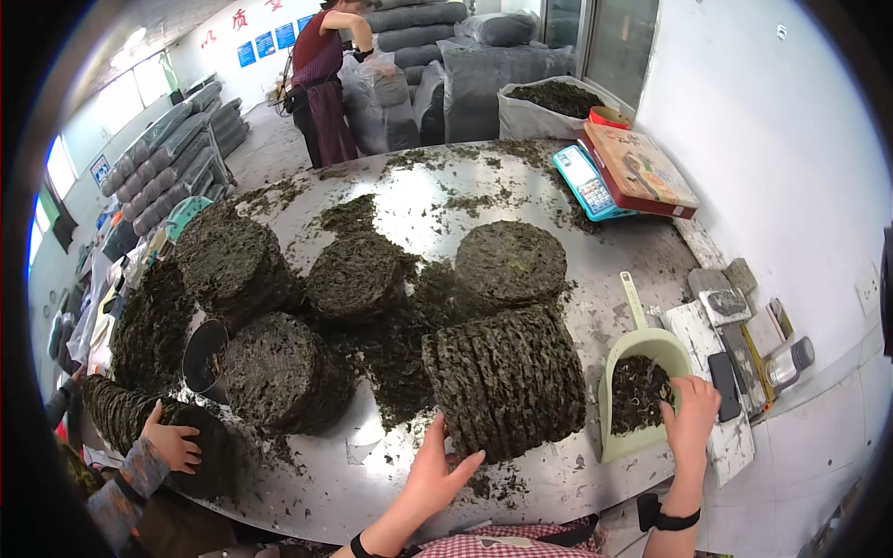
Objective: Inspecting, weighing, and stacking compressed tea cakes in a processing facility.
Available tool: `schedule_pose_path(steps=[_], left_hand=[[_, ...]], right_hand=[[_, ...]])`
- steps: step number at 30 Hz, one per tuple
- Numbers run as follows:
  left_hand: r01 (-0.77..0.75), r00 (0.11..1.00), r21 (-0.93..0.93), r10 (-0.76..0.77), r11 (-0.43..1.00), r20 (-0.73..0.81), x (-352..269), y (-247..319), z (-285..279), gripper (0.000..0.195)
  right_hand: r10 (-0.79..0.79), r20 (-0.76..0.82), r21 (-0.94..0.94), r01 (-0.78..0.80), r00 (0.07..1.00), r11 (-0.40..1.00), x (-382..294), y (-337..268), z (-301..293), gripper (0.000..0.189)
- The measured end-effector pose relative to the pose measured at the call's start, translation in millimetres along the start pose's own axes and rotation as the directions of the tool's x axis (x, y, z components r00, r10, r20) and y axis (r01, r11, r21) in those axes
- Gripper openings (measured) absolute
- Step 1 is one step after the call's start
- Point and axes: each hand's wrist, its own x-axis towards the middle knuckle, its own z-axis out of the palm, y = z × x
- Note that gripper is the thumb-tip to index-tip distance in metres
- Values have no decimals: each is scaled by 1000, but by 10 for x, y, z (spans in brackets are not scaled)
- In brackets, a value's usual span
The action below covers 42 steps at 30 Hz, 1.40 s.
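Observation:
My left hand point(436, 478) is at the near left corner of a stack of dried seaweed discs point(506, 383) lying on its side. Its thumb and forefinger are spread against the stack; the other fingers are partly hidden. My right hand point(691, 415) is at the right side of a pale green dustpan point(656, 342), fingertips over dark scraps point(636, 394) inside it. Whether those fingertips pinch anything is unclear. Behind the sideways stack, another round stack of discs point(511, 261) stands upright. Loose seaweed point(401, 370) lies to the left of the sideways stack.
More round stacks point(279, 370) stand on the metal table point(377, 460), beside a dark bowl point(206, 359). A co-worker's hand point(171, 439) touches a stack at left. A blue scale point(589, 185), a box point(642, 167) and a phone point(724, 386) sit at right. Another person point(324, 91) stands beyond.

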Motion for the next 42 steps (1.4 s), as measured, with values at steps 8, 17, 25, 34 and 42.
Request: schedule_pose_path(steps=[8,17,25,34,42], left_hand=[[-105,994,-155,109,982,23,-40,2,58,72],[-120,990,39,117,992,83,-79,-12,3,85],[-10,996,136,-2,991,90,-113,27,-29,89],[-171,985,34,170,985,21,-82,-273,-28,88],[-182,972,-579,233,795,14,-177,-532,29,92]], right_hand=[[-585,128,-172,599,801,782,92,-1166,1229,19],[-392,235,713,116,889,691,99,-540,717,10],[-34,94,82,27,995,996,55,-139,295,41],[-47,318,437,-103,947,894,147,-115,1080,67],[-128,425,626,-189,896,756,-323,30,934,70]])
